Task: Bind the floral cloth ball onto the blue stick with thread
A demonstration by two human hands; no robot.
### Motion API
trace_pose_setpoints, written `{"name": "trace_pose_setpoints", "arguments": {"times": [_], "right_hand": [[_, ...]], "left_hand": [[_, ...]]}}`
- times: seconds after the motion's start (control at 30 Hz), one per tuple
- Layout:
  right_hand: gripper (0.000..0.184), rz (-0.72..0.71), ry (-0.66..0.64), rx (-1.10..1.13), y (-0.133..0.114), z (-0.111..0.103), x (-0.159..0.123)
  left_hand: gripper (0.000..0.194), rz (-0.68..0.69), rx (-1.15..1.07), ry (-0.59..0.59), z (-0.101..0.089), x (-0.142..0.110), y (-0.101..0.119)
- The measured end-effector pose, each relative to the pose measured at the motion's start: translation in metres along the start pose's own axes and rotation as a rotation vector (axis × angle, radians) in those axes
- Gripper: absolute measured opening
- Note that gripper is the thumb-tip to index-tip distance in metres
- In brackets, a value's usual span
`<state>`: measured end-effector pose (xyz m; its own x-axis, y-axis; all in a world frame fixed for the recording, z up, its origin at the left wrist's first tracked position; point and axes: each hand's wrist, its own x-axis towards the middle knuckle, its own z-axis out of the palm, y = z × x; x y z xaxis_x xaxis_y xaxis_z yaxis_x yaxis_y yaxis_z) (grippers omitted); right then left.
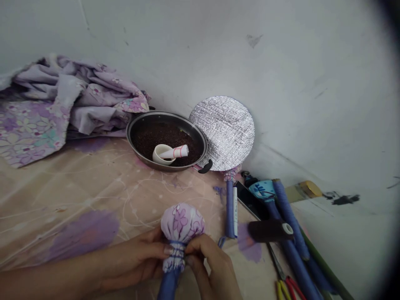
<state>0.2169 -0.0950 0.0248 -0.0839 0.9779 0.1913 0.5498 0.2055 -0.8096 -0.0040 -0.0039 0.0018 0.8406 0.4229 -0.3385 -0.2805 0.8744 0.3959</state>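
Observation:
A cloth-headed mallet [183, 223] is held upright at the bottom middle, with a round, purple-flowered fabric head and a blue-wrapped handle. Blue cord [177, 246] winds round the gathered cloth at its neck. My left hand [142, 254] closes on the neck from the left, thumb across the binding. On the other side, my right hand [212, 262] pinches thumb and forefinger together at the binding, apparently on the cord; the pinch is partly hidden. A blue loop shows just behind its knuckles.
A pan [167, 125] of dark grains holds a small white cup [159, 155]. Behind are a silvery disc [223, 133] and crumpled floral cloth [96, 98]. To the right lie a marker [235, 212], a phone [250, 200], a dark thread spool [268, 231], pliers [283, 277] and blue-wrapped sticks [290, 221].

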Motion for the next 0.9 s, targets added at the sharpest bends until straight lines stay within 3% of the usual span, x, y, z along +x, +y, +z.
{"name": "trace_pose_setpoints", "arguments": {"times": [0.17,0.43,0.6,0.7,0.9], "right_hand": [[0.033,0.023,0.011,0.004,-0.001,0.003,-0.001],[0.034,0.063,0.001,-0.069,0.001,-0.002,-0.002],[0.038,0.043,-0.017,-0.177,0.003,-0.01,-0.002],[0.031,-0.007,-0.009,-0.254,0.003,-0.009,0.001],[0.026,-0.065,0.027,-0.249,0.001,0.001,0.005]], "left_hand": [[0.045,0.033,0.02,-0.059,-0.006,0.002,-0.004],[0.067,0.184,0.065,-0.125,-0.03,0.015,-0.024],[0.074,0.224,0.087,-0.071,-0.045,0.023,-0.033],[0.078,0.213,0.12,-0.041,-0.04,0.02,-0.03],[0.097,0.243,0.241,0.05,-0.011,0.003,-0.01]]}}
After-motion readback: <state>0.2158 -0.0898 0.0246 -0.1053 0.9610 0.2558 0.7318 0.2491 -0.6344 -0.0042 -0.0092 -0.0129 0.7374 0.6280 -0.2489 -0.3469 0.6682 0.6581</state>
